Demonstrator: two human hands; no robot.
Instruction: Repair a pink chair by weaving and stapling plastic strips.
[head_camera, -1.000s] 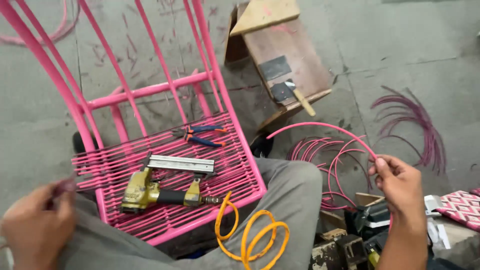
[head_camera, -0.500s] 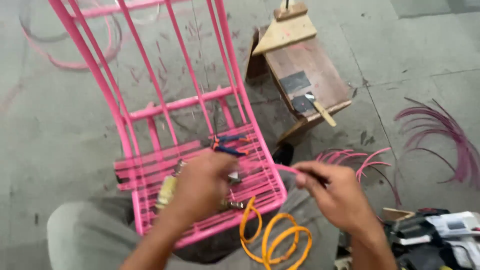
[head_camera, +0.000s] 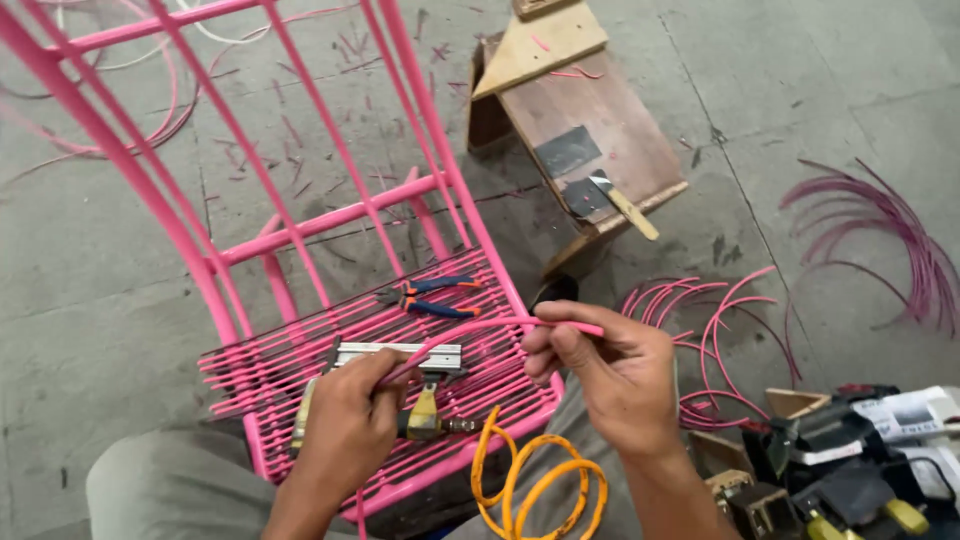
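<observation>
Pliers (head_camera: 430, 296) on chair seat (head_camera: 300, 350); stool (head_camera: 585, 150) behind; hose (head_camera: 535, 480) in front.

Chair frame (head_camera: 330, 215): bright pink throughout, its seat (head_camera: 300, 350) woven in parallel pink strands. Cord (head_camera: 470, 328) above the seat: pink. Pliers (head_camera: 430, 297) on the seat: blue handles with red trim. Hose (head_camera: 535, 480) at the seat's front edge: orange coils. Wooden stool (head_camera: 590, 130) beyond the frame: brown, tan top. Floor (head_camera: 100, 260): grey.
</observation>
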